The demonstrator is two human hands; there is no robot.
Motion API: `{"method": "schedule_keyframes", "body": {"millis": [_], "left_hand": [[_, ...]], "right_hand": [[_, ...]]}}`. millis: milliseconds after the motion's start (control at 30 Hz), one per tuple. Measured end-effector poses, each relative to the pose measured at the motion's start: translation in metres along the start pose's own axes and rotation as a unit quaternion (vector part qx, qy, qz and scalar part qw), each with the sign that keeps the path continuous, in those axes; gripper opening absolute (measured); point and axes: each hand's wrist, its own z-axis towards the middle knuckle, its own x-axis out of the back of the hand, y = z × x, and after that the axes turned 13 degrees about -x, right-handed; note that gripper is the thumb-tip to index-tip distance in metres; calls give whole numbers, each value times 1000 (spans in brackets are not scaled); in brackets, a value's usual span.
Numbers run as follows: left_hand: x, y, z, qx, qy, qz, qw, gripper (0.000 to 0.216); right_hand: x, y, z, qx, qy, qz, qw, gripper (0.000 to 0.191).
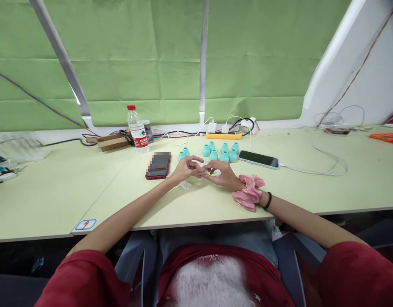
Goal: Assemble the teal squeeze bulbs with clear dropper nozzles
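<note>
Grip nearly closed: left hand [186, 169], right hand [224, 174] pinch small, clear, plastic-looking piece [203, 172] | step: apparently fingertip handling | next: likely needs steadiness

The turquoise pieces [213, 155] mid-frame look like smooth, matt plastic or rubber; the worktop [299, 189] is smooth. The pink scrunchie [248, 194] is shiny cloth, the bottle [140, 134] clear glossy plastic, the box [112, 143] dull cardboard, the green covering [254, 72] matt and creased.

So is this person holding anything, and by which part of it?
Yes: the left grip and right grip appear to pinch a small, pale piece. Too little of it shows to tell which part each holds.
</note>
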Motion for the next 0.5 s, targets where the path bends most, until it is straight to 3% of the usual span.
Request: {"method": "schedule_keyframes", "body": {"millis": [67, 133, 233, 300, 367, 500], "left_hand": [[4, 2, 3, -34, 22, 81, 996, 37], [13, 3, 6, -91, 78, 226, 967, 35], [31, -1, 10, -158, 131, 496, 844, 35], [42, -7, 12, -123, 128, 607, 775, 39], [49, -15, 13, -61, 116, 666, 735, 39], [51, -25, 13, -6, 83, 695, 714, 29]], "right_hand": [[1, 1, 1, -23, 23, 4, 999, 18], [1, 2, 2, -47, 42, 2, 998, 19], [1, 4, 3, -68, 44, -7, 997, 19], [1, 4, 2, -72, 39, -10, 997, 20], [1, 4, 2, -71, 34, -13, 997, 20], [1, 4, 2, -66, 27, -21, 997, 19]]}}
